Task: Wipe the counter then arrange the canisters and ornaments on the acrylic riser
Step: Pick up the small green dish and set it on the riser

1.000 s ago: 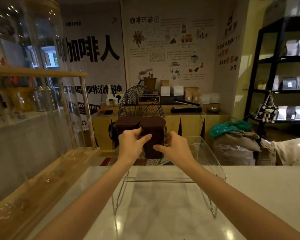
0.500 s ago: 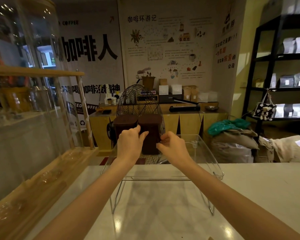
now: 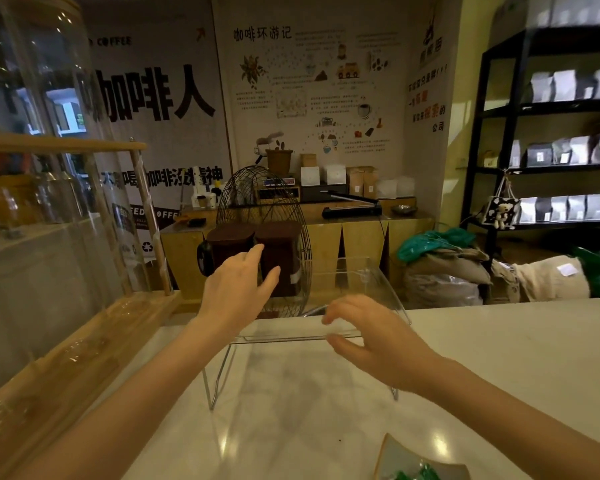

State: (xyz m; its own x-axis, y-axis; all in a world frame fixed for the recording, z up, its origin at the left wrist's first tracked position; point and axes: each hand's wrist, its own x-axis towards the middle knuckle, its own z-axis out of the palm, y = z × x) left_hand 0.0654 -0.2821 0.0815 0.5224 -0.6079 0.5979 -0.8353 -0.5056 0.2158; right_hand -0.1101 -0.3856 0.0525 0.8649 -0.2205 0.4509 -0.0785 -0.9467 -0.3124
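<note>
Pale and glossy, the worktop (image 3: 499, 341) runs across the front of a coffee shop, with posters on the wall behind and a black shelf rack (image 3: 551, 133) of bags to the right. On it stands the acrylic riser (image 3: 378, 292) on thin wire legs, and two dark brown canisters (image 3: 281, 244) sit side by side at its far left corner, in front of a wire fan (image 3: 257, 195). Half a second ago both hands pressed against the right-hand canister; now they have let go. The left hand (image 3: 238, 289) is open, fingers spread, just before the canisters without gripping them. The right hand (image 3: 378, 334) has drawn back to the riser's near edge, loosely open and empty, well apart from the canisters. A dish (image 3: 395, 455) shows at the bottom edge.
</note>
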